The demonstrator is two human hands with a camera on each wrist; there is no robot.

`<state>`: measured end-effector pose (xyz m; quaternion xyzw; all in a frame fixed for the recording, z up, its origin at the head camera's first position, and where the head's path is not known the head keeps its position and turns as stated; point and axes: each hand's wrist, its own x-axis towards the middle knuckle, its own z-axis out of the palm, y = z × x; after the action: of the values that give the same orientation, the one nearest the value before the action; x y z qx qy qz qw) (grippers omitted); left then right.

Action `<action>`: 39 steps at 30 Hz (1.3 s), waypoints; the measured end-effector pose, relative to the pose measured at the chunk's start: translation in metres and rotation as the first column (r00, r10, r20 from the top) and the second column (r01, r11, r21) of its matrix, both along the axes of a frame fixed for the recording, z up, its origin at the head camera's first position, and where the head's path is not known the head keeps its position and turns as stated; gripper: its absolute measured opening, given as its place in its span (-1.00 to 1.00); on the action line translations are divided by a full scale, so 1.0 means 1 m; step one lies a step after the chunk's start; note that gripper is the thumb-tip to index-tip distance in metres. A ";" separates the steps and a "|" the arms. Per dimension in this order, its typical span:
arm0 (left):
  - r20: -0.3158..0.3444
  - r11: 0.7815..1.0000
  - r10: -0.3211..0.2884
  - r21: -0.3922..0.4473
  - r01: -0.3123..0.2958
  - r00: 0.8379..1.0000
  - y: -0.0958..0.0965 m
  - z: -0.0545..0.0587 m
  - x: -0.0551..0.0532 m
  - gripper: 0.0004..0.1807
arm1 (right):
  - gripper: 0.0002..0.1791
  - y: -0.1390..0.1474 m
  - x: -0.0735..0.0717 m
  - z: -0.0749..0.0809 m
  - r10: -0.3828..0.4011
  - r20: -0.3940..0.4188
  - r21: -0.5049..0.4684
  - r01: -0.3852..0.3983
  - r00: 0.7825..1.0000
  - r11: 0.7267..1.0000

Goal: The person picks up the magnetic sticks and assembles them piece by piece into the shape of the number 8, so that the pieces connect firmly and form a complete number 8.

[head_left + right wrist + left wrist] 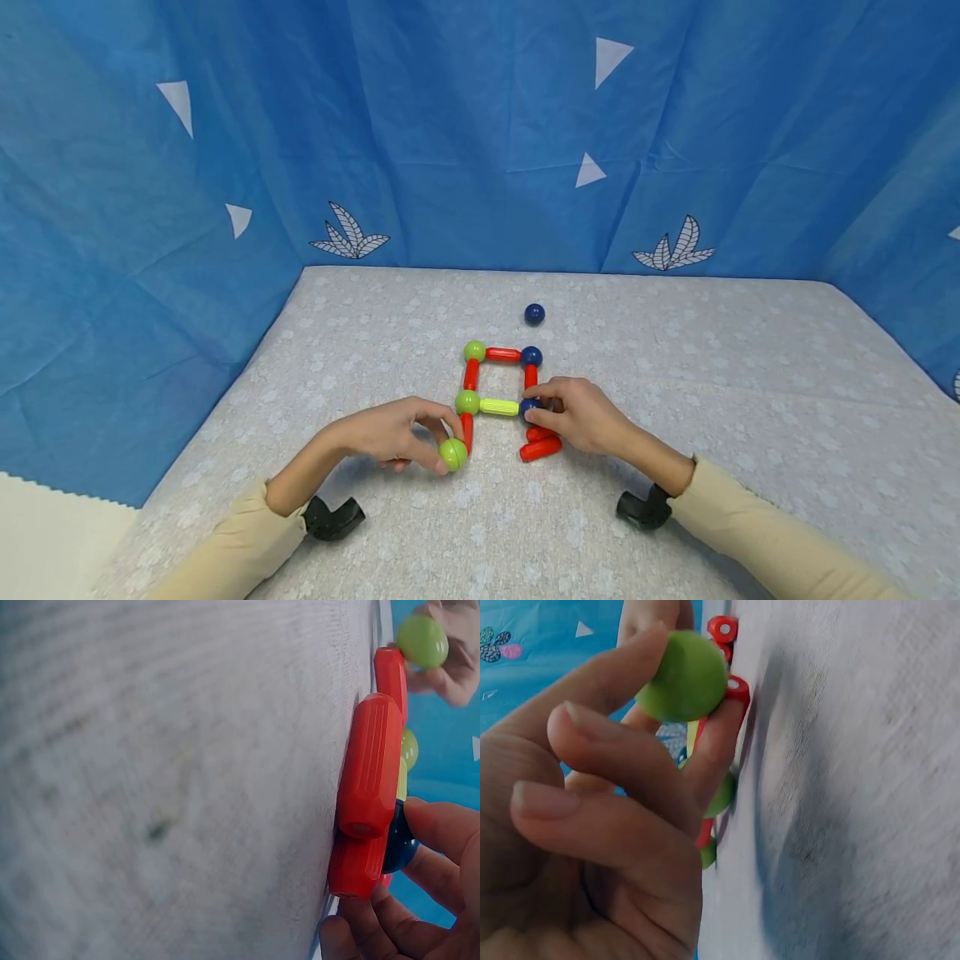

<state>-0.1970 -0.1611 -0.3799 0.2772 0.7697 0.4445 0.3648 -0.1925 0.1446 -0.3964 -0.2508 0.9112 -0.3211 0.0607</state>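
My left hand [386,429] pinches a green ball [452,455] between thumb and index finger, beside the near end of a red rod [467,429]. In the left wrist view the green ball [686,675] is up off the cloth. My right hand [588,414] pinches a dark blue ball [400,844] at the near right corner of a square. A yellow-green rod [498,407] runs from it to another green ball [467,402]. Red rods form the other sides, with a green ball [475,351] and a blue ball [531,356] at the far corners.
Two loose red rods [540,449] lie just below the right hand. Beyond the square sits a single dark blue ball [534,314]. A pale patterned cloth [750,400] covers the table, and a blue curtain [480,125] hangs behind it.
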 end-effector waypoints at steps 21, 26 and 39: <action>0.026 0.999 -0.041 -0.035 0.041 0.999 0.011 -0.007 0.005 -0.72 | -0.67 0.000 0.000 0.000 0.009 -0.009 -0.004 -0.009 1.000 1.000; 0.017 0.997 -0.069 -0.031 0.069 0.997 0.011 -0.009 0.003 -0.65 | -0.66 0.000 0.000 0.001 0.009 0.002 -0.007 -0.009 1.000 1.000; -0.035 0.997 -0.060 -0.057 0.058 0.998 0.012 -0.011 0.003 -0.66 | -0.66 0.000 0.000 0.000 0.008 0.009 -0.008 -0.008 1.000 1.000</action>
<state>-0.1939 -0.1491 -0.3912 0.2974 0.7800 0.4066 0.3712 -0.1927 0.1448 -0.3962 -0.2534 0.9086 -0.3257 0.0650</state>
